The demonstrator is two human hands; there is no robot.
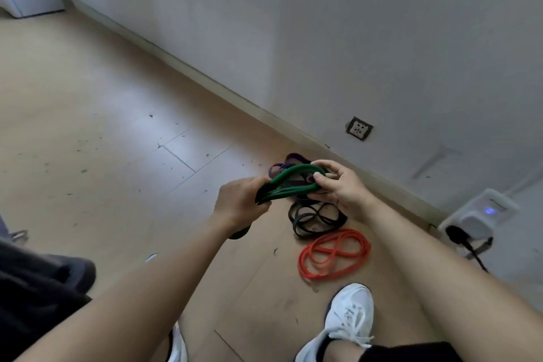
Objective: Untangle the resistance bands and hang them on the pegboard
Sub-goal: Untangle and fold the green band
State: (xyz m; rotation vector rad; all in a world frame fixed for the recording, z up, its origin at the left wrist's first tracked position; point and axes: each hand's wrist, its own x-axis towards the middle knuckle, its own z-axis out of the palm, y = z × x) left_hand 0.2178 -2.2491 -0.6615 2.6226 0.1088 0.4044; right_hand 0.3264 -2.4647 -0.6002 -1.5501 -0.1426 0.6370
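Green resistance band (289, 182): folded loops, long axis running left-right, stretched between left hand (239, 203) and right hand (338, 185), both grasping its ends.

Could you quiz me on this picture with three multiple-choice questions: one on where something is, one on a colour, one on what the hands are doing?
1. Where does the red band lie?
A. On the floor, ahead of the white shoe
B. On a wall hook
C. Over the left forearm

2. What colour is the band held in both hands?
A. Yellow
B. Green
C. White

3. What is the state of the hands?
A. Both hang empty
B. Only one holds a band
C. Each grips an end of the same band

Answers:
1 A: it lies coiled on the floor beside the black band, just beyond the shoe.
2 B: the green band runs between the hands, with the purple band on the floor behind it.
3 C: the left hand and right hand are each closed on one end.
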